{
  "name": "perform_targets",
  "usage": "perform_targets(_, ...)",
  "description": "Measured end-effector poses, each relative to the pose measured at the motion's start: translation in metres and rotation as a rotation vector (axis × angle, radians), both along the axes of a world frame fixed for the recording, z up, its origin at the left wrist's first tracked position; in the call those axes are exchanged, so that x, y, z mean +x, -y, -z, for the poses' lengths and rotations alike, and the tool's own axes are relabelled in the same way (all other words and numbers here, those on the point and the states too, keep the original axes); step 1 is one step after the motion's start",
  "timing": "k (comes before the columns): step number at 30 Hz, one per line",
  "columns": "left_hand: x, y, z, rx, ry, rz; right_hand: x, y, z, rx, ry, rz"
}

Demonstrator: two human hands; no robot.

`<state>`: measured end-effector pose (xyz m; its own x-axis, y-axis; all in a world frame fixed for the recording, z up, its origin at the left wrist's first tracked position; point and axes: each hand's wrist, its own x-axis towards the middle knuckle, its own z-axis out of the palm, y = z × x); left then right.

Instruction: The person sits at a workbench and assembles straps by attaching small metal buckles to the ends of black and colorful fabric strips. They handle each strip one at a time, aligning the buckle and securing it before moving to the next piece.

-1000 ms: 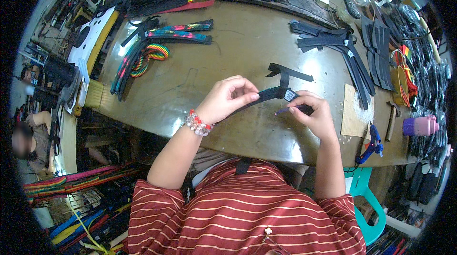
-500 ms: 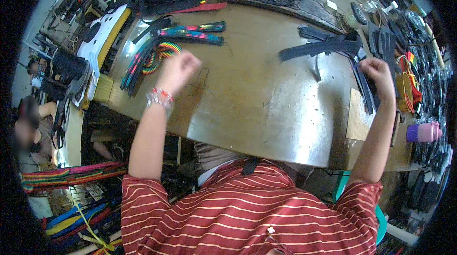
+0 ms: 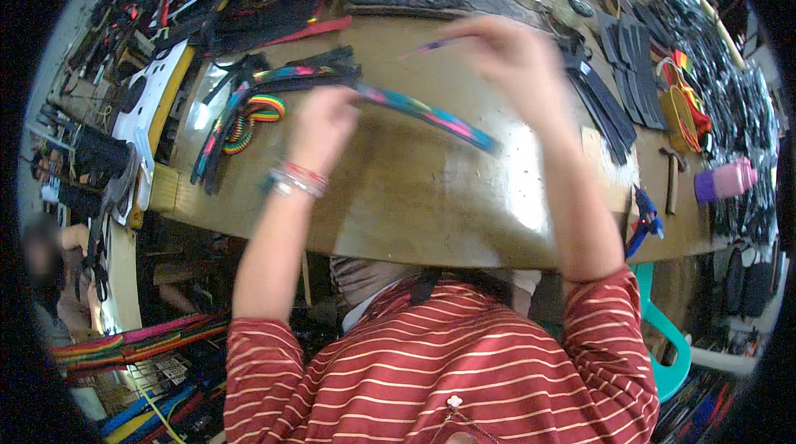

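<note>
My left hand (image 3: 326, 118) is closed on a multicoloured strap (image 3: 427, 119) of teal, pink and black, which reaches out to the right above the table. Smeared by motion, my right hand (image 3: 512, 50) is over the far middle of the table, its fingers pinching a thin purple-and-pink stick (image 3: 438, 46) too blurred to name. Left of my left hand lie more patterned straps (image 3: 217, 125) and a coiled red, yellow and green cord (image 3: 265, 108). Black straps (image 3: 601, 108) lie beyond my right forearm.
The brown table (image 3: 398, 220) has a hammer (image 3: 672, 183), a blue-handled tool (image 3: 644, 222) and a pink-and-purple container (image 3: 725, 180) on its right. Black plastic-wrapped goods (image 3: 730, 71) line the far right. A yellow-edged white board (image 3: 157, 104) stands left. Another person (image 3: 54, 270) is at far left.
My right hand has swung from the right side toward the far middle with the thin stick. My left hand now holds a patterned strap out to the right. The view has shifted.
</note>
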<state>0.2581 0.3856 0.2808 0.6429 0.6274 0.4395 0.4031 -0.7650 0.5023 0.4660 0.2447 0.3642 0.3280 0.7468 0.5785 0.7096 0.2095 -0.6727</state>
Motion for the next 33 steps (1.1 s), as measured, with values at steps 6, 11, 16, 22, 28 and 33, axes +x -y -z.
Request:
perform_targets(6, 0.062, 0.122, 0.056, 0.047, 0.014, 0.506, -0.227, -0.079, 0.063, -0.673, -0.242, -1.32)
perform_targets(11, 0.06, 0.111, 0.063, -0.26, 0.24, 0.452, -0.252, -0.109, 0.109, -0.365, -0.146, -1.076)
perform_targets(16, 0.062, 0.118, 0.056, -0.3, 0.145, 0.384, -0.22, -0.093, 0.097, -0.546, 0.195, -0.772)
perform_targets(22, 0.064, 0.118, 0.055, -0.264, 0.045, 0.369, -0.059, 0.024, 0.07, 0.0, -0.616, -0.073)
perform_targets(28, 0.065, 0.12, 0.055, -0.249, 0.04, 0.339, -0.026, 0.11, 0.133, -0.22, -0.571, 0.322)
perform_targets(33, 0.065, 0.119, 0.054, -0.231, -0.014, 0.329, -0.031, 0.111, 0.151, -0.256, -0.396, 0.391)
